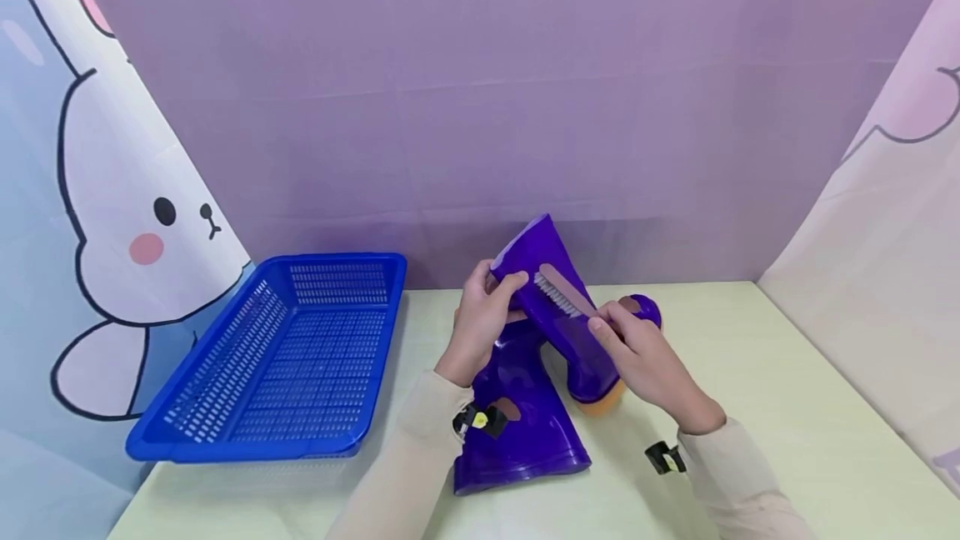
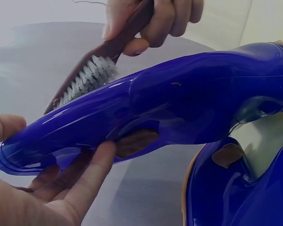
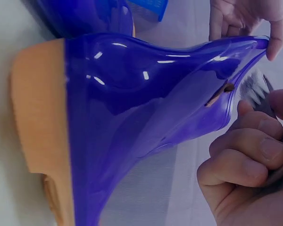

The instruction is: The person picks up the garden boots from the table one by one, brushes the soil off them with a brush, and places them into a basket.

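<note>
My left hand (image 1: 480, 319) grips a shiny purple rubber boot (image 1: 581, 348) by its shaft near the opening, thumb on one side and fingers on the other. The boot is tilted, its opening up and its orange sole (image 3: 40, 108) low, close over the table. In my right hand (image 1: 648, 361) is a wooden-handled brush (image 1: 567, 288), whose pale bristles (image 2: 89, 77) are right at the shaft. Brown patches (image 2: 137, 142) mark the held boot. A second purple boot (image 1: 532, 440) lies on its side below, bearing a brown patch too; part of it is hidden.
To the left stands a blue plastic basket (image 1: 367, 432) with perforated walls. The pale green table (image 1: 750, 390) ends at a purple cloth backdrop (image 1: 480, 107). Printed cloth panels (image 1: 45, 273) flank both sides.
</note>
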Available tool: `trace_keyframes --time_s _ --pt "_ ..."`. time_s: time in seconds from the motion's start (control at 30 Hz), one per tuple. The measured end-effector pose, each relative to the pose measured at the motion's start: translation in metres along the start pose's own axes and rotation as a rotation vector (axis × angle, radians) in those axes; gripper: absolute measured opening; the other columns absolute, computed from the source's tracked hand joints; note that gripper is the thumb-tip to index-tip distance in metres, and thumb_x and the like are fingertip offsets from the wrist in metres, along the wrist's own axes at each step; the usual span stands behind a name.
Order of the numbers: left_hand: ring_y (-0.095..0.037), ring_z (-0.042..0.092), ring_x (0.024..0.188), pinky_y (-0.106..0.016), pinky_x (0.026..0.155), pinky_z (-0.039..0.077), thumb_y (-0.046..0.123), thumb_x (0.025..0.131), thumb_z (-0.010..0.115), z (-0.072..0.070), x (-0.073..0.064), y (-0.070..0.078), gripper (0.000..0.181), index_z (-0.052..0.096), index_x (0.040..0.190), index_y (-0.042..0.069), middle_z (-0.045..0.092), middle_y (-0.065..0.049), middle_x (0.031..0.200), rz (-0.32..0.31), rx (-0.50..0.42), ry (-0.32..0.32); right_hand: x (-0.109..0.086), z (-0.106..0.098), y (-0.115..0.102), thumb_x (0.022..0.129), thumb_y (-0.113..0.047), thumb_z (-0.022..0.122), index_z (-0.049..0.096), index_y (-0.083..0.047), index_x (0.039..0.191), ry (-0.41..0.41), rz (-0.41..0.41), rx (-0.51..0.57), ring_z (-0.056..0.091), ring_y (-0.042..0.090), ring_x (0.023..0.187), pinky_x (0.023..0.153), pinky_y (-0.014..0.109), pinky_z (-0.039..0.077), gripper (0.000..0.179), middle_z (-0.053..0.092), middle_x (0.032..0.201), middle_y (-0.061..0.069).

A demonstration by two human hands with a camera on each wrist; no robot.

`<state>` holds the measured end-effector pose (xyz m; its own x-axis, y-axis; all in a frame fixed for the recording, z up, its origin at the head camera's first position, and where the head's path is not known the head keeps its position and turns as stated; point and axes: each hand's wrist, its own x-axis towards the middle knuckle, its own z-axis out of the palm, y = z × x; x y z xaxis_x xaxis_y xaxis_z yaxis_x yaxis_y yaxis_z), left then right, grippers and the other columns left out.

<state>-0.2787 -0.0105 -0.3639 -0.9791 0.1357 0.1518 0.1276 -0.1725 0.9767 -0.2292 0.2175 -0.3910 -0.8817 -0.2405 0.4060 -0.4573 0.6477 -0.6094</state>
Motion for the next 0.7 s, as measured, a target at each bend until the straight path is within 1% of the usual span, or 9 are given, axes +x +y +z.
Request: trace_keyframes --time_s 0.1,0.23,0.33,0.43,0.6,0.7 --pt "-0.017 0.072 0.091 -0.041 0.085 0.063 0.024 0.100 0.063 -0.002 0.000 0.001 0.029 0.055 0.123 0.008 0.070 -0.011 0.113 0.001 0.013 -0.002 0.001 0.000 0.000 0.110 -0.026 0.048 0.059 -0.012 0.099 -0.039 -0.019 0.005 0.036 0.003 0.055 0.049 0.024 0.034 0.021 0.039 0.068 -0.007" --pt "-0.015 0.070 0.088 -0.042 0.084 0.063 0.020 0.100 0.062 -0.004 0.002 0.000 0.025 0.054 0.119 0.007 0.068 -0.009 0.107 0.006 0.001 -0.029 -0.002 0.000 0.006 0.109 -0.024 0.050 0.056 -0.014 0.095 -0.088 -0.028 -0.011 0.034 0.001 0.053 0.048 0.022 0.033 0.018 0.038 0.067 -0.008" --pt "-0.015 0.070 0.085 -0.043 0.081 0.063 0.018 0.100 0.061 -0.005 0.002 -0.001 0.023 0.053 0.118 0.006 0.067 -0.008 0.104 0.027 -0.015 -0.038 -0.003 -0.001 0.010 0.109 -0.025 0.050 0.054 -0.016 0.093 -0.090 -0.019 -0.043 0.033 0.001 0.053 0.048 0.021 0.032 0.019 0.038 0.067 -0.008" --pt "-0.016 0.070 0.085 -0.043 0.080 0.063 0.017 0.100 0.060 -0.007 0.004 -0.002 0.022 0.053 0.118 0.005 0.066 -0.008 0.104 0.040 -0.011 -0.029 -0.001 -0.002 0.013 0.109 -0.027 0.049 0.054 -0.015 0.094 -0.093 0.003 -0.076 0.033 0.002 0.054 0.049 0.022 0.032 0.020 0.037 0.067 -0.007" --pt "-0.016 0.070 0.086 -0.042 0.081 0.064 0.017 0.101 0.060 -0.009 0.004 -0.003 0.022 0.052 0.119 0.005 0.065 -0.010 0.106 0.027 0.009 -0.032 -0.001 -0.004 0.015 0.109 -0.029 0.048 0.057 -0.012 0.098 -0.103 0.065 -0.113 0.036 0.004 0.055 0.051 0.023 0.033 0.022 0.039 0.068 -0.006" --pt "-0.016 0.070 0.087 -0.042 0.080 0.064 0.017 0.101 0.060 -0.008 0.003 -0.004 0.023 0.052 0.119 0.005 0.065 -0.010 0.107 0.028 0.017 -0.038 -0.002 -0.006 0.017 0.109 -0.030 0.048 0.057 -0.012 0.099 -0.094 0.087 -0.121 0.037 0.006 0.057 0.052 0.024 0.033 0.023 0.039 0.069 -0.005"
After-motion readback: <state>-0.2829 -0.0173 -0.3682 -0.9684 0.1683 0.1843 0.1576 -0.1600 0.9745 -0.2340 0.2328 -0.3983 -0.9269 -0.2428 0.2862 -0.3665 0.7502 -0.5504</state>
